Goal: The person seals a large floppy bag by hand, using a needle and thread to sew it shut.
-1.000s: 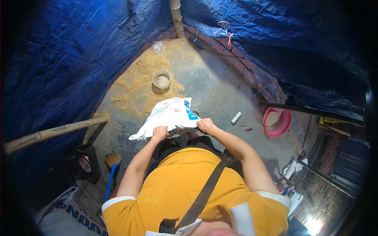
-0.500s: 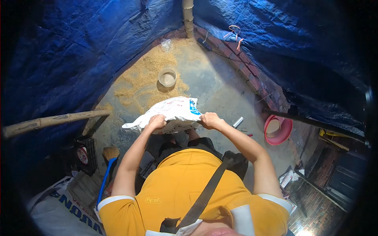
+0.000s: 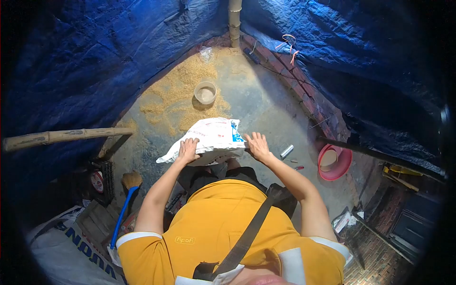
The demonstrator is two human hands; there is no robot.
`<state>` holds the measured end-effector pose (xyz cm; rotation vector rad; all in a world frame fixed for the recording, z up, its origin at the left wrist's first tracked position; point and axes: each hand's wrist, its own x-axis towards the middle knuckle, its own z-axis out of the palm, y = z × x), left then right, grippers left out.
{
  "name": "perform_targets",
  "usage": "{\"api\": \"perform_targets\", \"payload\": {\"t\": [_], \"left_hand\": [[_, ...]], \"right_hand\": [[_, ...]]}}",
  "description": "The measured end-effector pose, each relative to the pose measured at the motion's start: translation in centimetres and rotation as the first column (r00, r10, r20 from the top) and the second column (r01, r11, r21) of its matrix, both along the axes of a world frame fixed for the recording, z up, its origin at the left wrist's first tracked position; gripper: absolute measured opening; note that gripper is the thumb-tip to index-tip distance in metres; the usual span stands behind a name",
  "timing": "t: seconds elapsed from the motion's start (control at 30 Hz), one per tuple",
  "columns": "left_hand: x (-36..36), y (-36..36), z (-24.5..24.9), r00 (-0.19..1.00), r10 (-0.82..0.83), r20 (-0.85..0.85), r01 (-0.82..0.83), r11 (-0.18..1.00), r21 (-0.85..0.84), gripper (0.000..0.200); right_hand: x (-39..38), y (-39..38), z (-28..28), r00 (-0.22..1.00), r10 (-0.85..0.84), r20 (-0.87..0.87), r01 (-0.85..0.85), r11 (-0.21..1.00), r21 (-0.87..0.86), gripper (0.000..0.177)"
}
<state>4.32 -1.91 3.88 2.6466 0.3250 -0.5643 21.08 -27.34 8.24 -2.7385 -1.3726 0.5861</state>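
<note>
A white printed sack (image 3: 213, 134) with red and blue lettering is in front of my legs, its upper edge toward me. My left hand (image 3: 188, 150) rests on the left part of that edge with its fingers stretched over the plastic. At the right corner, beside the blue print, my right hand (image 3: 257, 146) has its fingers spread and touches the sack's edge. Both thumbs are hard to make out. The lower part of the sack is shaded, and what it contains is hidden.
Beyond the sack, a round tub (image 3: 205, 93) stands among scattered golden husks (image 3: 173, 97). A pink basin (image 3: 335, 162) and a silvery cylinder (image 3: 286, 151) are on the right. To the left are a bamboo pole (image 3: 66, 137) and a broom (image 3: 126, 209). Blue tarpaulin (image 3: 118, 47) walls the space.
Both hands have loosened from a closed grip on the sack's edge to stretched fingers. The sack's top now lies flatter, with its print more visible. The view has shifted slightly.
</note>
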Motion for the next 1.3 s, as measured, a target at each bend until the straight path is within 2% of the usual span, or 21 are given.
{"api": "perform_targets", "payload": {"t": [0.03, 0.07, 0.17, 0.3, 0.33, 0.37, 0.43, 0.47, 0.5, 0.57, 0.6, 0.73, 0.77, 0.9, 0.97, 1.07, 1.13, 1.17, 1.23, 1.27, 1.3], "left_hand": [[-0.6, 0.0, 0.4, 0.986, -0.067, 0.154, 0.054, 0.995, 0.086, 0.065], [-1.3, 0.0, 0.6, 0.980, -0.107, 0.168, 0.085, 0.988, 0.129, 0.069], [-3.6, -0.1, 1.5, 0.985, -0.099, 0.140, 0.068, 0.975, 0.211, 0.067], [-6.8, -0.1, 0.9, 0.993, 0.022, 0.112, -0.056, 0.949, 0.309, 0.062], [-7.4, 0.1, 0.4, 0.994, 0.037, 0.100, -0.068, 0.945, 0.320, 0.055], [-8.0, 0.0, -0.6, 0.994, 0.050, 0.098, -0.080, 0.944, 0.321, 0.055], [-8.6, 0.1, -1.8, 0.995, 0.094, -0.027, -0.086, 0.974, 0.211, 0.050], [-8.8, 0.0, -2.4, 0.997, 0.078, 0.003, -0.077, 0.976, 0.204, 0.043], [-8.5, -0.1, -2.4, 0.996, 0.084, 0.007, -0.084, 0.975, 0.204, 0.043], [-7.4, -0.1, -2.5, 0.989, 0.106, -0.101, -0.093, 0.987, 0.128, 0.027], [-6.8, 0.0, -2.6, 0.981, 0.113, -0.157, -0.100, 0.991, 0.089, 0.020], [-3.2, 1.7, -1.5, 0.983, 0.137, -0.124, -0.147, 0.987, -0.070, 0.016], [-2.0, 2.4, -0.4, 0.983, 0.118, -0.143, -0.134, 0.984, -0.115, 0.017], [-0.9, 4.3, 3.2, 0.998, 0.055, -0.025, -0.058, 0.992, -0.116, 0.016], [-0.8, 4.7, 5.6, 0.992, 0.083, -0.091, -0.096, 0.984, -0.147, 0.016], [-1.0, 4.4, 3.9, 0.989, 0.105, -0.105, -0.117, 0.987, -0.113, 0.017], [-1.5, 3.8, -0.2, 0.981, 0.105, -0.163, -0.112, 0.993, -0.040, 0.017], [-2.2, 3.4, -2.6, 0.959, 0.135, -0.251, -0.159, 0.984, -0.076, 0.017], [-2.1, 2.6, -2.9, 0.912, 0.158, -0.378, -0.187, 0.982, -0.040, 0.017], [-2.2, 2.5, -3.2, 0.922, 0.164, -0.351, -0.184, 0.983, -0.025, 0.018], [-2.4, 2.7, -3.0, 0.921, 0.159, -0.355, -0.181, 0.983, -0.029, 0.018]], "right_hand": [[-0.3, 0.4, 0.8, 0.997, 0.040, 0.068, -0.047, 0.993, 0.110, 0.033], [-0.6, 0.8, 1.0, 0.995, 0.091, 0.046, -0.096, 0.988, 0.122, 0.033], [-1.9, 1.7, -0.1, 0.986, 0.167, 0.013, -0.168, 0.982, 0.091, 0.028], [-3.6, 1.8, -2.4, 0.967, 0.240, 0.091, -0.242, 0.970, 0.014, 0.024], [-3.9, 1.7, -2.6, 0.968, 0.224, 0.116, -0.236, 0.966, 0.101, 0.020], [-4.1, 1.7, -2.8, 0.965, 0.237, 0.115, -0.249, 0.963, 0.102, 0.020], [-4.6, 1.7, -3.9, 0.987, 0.159, -0.009, -0.159, 0.987, -0.032, 0.018], [-4.8, 1.4, -4.3, 0.985, 0.163, 0.054, -0.167, 0.983, 0.071, 0.018], [-4.6, 1.3, -4.7, 0.984, 0.169, 0.058, -0.173, 0.982, 0.071, 0.018], [-4.2, 0.9, -5.5, 0.970, 0.182, -0.159, -0.210, 0.961, -0.182, 0.017], [-3.8, 0.3, -5.8, 0.965, 0.230, -0.123, -0.241, 0.967, -0.088, 0.016], [-1.2, 0.1, -2.8, 0.969, 0.147, -0.198, -0.183, 0.967, -0.178, 0.020], [-0.5, 0.0, -2.5, 0.969, 0.161, -0.188, -0.189, 0.972, -0.138, 0.019], [0.8, 1.5, 1.9, 0.963, 0.190, -0.191, -0.217, 0.967, -0.132, 0.020], [1.0, 2.2, 4.9, 0.943, 0.192, -0.272, -0.232, 0.965, -0.123, 0.026], [0.9, 2.4, 2.7, 0.953, 0.172, -0.250, -0.220, 0.959, -0.178, 0.029], [0.5, 1.8, -1.2, 0.962, 0.159, -0.220, -0.189, 0.974, -0.122, 0.026], [0.1, 1.2, -4.6, 0.968, 0.134, -0.213, -0.165, 0.977, -0.133, 0.022], [-0.8, 2.7, -5.5, 0.949, 0.152, -0.275, -0.230, 0.933, -0.276, 0.020], [-0.8, 3.0, -5.7, 0.922, 0.223, -0.318, -0.322, 0.896, -0.306, 0.019], [-0.7, 2.5, -5.8, 0.921, 0.218, -0.322, -0.320, 0.896, -0.309, 0.019]]}}
